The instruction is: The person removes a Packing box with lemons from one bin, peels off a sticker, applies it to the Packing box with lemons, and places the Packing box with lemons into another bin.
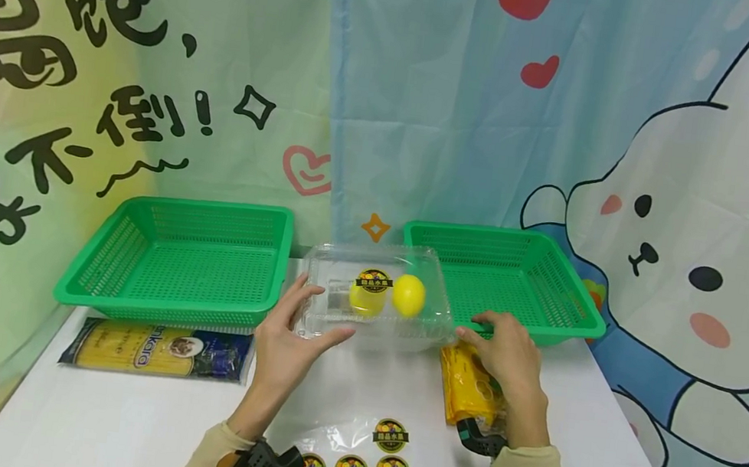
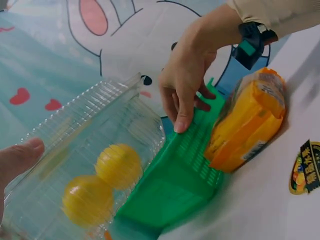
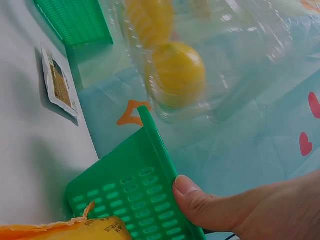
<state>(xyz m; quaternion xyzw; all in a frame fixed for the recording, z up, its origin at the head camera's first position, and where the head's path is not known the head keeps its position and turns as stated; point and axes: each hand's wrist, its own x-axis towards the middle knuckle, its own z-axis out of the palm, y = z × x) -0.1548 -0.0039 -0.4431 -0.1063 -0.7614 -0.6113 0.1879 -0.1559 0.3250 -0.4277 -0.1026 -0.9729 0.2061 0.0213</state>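
My left hand holds a clear plastic clamshell box by its left end, thumb at the front, fingers up the side. The box is closed, with two yellow lemons inside and a round fruit sticker on its lid; the left wrist view shows my thumb against the box. My right hand is off the box and grips the front rim of the right green basket. The thumb lies on that rim, and the fingers curl over it.
A second green basket stands at the back left, with a spaghetti pack in front of it. A yellow snack bag lies under my right wrist. A sheet of round stickers is near the table's front edge. A cartoon curtain hangs behind.
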